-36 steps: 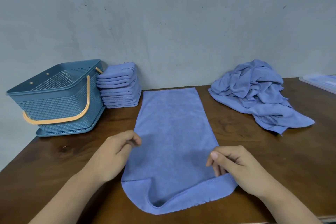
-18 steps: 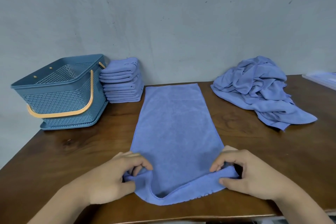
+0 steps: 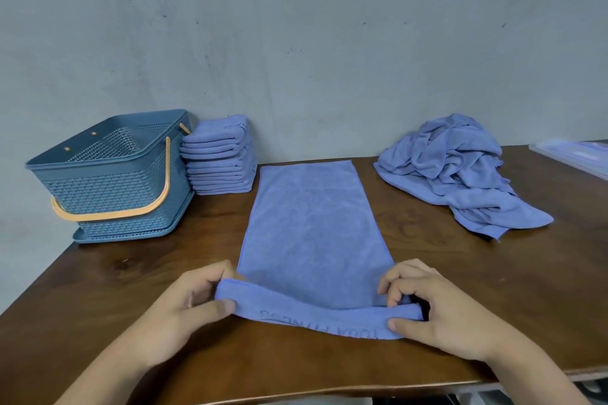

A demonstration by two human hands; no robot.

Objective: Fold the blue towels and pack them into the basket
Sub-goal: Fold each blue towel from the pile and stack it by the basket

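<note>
Towel (image 3: 316, 233): near edge folded over.
Fingers (image 3: 204, 276): your left hand (image 3: 184, 306) and right hand (image 3: 441, 309) pinch its corners.
Risk: uneven lift skews fold.

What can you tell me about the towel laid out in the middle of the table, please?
The spread towel is plain blue, soft microfibre-looking cloth with a stitched hem, lying flat and lengthwise on the wooden table, its far end toward the wall. Its near end is folded over, showing dark printed lettering that reads upside down. The left hand pinches the near left corner, the right hand the near right corner. Nothing else touches it.
</note>
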